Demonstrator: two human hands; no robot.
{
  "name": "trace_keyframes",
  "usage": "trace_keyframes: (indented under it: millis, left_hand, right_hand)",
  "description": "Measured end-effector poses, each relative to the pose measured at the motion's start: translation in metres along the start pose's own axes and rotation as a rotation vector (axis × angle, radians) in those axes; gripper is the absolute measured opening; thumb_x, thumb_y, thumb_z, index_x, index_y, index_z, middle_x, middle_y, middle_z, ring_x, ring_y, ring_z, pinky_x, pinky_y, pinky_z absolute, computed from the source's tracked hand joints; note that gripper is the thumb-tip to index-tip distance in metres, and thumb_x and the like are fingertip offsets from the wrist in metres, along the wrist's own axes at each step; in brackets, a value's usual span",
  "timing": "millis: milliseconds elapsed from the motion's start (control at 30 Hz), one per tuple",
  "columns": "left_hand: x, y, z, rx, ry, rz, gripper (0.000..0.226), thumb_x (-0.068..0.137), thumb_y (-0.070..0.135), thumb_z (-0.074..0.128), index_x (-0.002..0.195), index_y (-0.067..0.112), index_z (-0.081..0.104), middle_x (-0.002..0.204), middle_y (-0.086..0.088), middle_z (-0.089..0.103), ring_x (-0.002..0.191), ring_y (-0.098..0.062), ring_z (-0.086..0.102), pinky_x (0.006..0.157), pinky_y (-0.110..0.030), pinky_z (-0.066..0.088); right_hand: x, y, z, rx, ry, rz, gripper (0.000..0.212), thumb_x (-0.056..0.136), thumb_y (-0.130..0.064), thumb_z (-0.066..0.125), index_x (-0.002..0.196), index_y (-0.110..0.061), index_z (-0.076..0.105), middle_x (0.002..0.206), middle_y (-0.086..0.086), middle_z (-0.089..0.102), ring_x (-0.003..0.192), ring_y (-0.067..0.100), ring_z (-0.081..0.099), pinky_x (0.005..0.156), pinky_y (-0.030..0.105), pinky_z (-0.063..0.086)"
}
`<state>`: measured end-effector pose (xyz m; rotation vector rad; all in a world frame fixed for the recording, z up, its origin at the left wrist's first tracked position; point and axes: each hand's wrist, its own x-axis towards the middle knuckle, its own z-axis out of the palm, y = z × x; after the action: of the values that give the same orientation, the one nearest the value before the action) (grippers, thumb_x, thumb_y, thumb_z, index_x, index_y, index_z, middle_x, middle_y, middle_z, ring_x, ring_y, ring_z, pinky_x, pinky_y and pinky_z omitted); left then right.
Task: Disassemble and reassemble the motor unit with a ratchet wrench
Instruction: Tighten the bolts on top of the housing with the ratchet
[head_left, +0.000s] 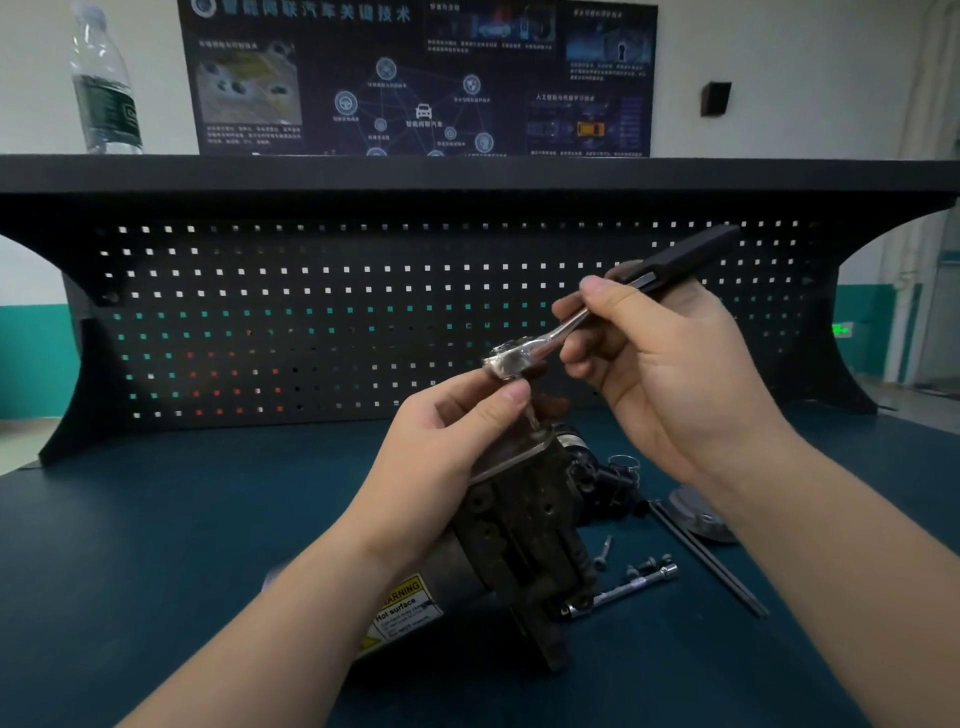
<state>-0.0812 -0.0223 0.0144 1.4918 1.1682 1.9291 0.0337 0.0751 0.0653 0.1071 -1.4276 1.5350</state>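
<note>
The motor unit (519, 525), dark and grimy with a yellow warning label, lies on the blue bench in the middle of the view. Above it I hold a ratchet wrench (597, 317) with a silver head and a black handle that points up and right. My right hand (670, 374) grips the wrench at its shank and handle. My left hand (441, 447) pinches the wrench head and the socket under it, whose tip reaches down to the top of the motor unit. What the socket sits on is hidden by my fingers.
Loose bolts (644, 564), an extension bar (623, 590), a thin black rod (711, 561), a grey cover plate (696, 514) and a small spring clip (623, 460) lie right of the motor. A black pegboard (311, 312) stands behind. A water bottle (104, 88) stands on the shelf.
</note>
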Motion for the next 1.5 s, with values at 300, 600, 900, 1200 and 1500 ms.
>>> trace_keyframes:
  millis: [300,600,900,1200,1500]
  left_hand:
    - [-0.001,0.003,0.001,0.011,-0.005,-0.031,0.021,0.073,0.027,0.069,0.092,0.023,0.079,0.087,0.001,0.075,0.078,-0.011,0.068,0.072,-0.025,0.056]
    - [0.001,0.004,0.0,0.019,0.029,-0.077,0.026,0.077,0.032,0.064,0.09,0.014,0.078,0.091,-0.006,0.076,0.08,-0.012,0.07,0.066,-0.021,0.054]
    - [0.001,0.007,0.0,0.031,0.03,-0.115,0.025,0.076,0.029,0.065,0.094,0.016,0.078,0.086,-0.006,0.075,0.074,-0.014,0.07,0.064,-0.023,0.056]
    - [0.001,0.009,0.002,-0.006,0.034,-0.106,0.029,0.078,0.032,0.062,0.093,0.014,0.078,0.096,-0.008,0.075,0.08,-0.016,0.071,0.068,-0.024,0.057]
    - [0.001,0.008,0.002,0.103,0.055,-0.064,0.025,0.077,0.034,0.062,0.087,0.017,0.078,0.09,-0.003,0.076,0.081,-0.01,0.072,0.066,-0.016,0.053]
  right_hand:
    - [0.001,0.002,0.006,0.01,-0.048,-0.011,0.051,0.092,-0.002,0.043,0.047,-0.017,0.062,0.059,0.015,0.05,0.036,0.014,0.041,0.042,0.022,0.029]
    - [0.018,0.021,0.012,0.125,0.096,0.282,0.014,0.095,-0.011,0.044,0.084,-0.003,0.049,0.039,-0.001,0.042,0.033,0.009,0.033,0.039,0.019,0.03]
    - [0.004,0.0,0.015,0.015,0.07,-0.034,0.015,0.095,0.0,0.05,0.085,-0.009,0.045,0.07,0.011,0.061,0.042,0.012,0.052,0.038,0.021,0.038]
    - [0.007,0.001,0.014,-0.007,0.084,-0.034,0.004,0.097,-0.002,0.051,0.094,-0.004,0.048,0.073,0.012,0.061,0.044,0.009,0.055,0.04,0.019,0.043]
    - [0.012,0.001,0.008,0.041,0.05,0.07,0.013,0.096,-0.001,0.05,0.084,-0.005,0.05,0.066,0.007,0.063,0.044,0.007,0.054,0.04,0.017,0.042]
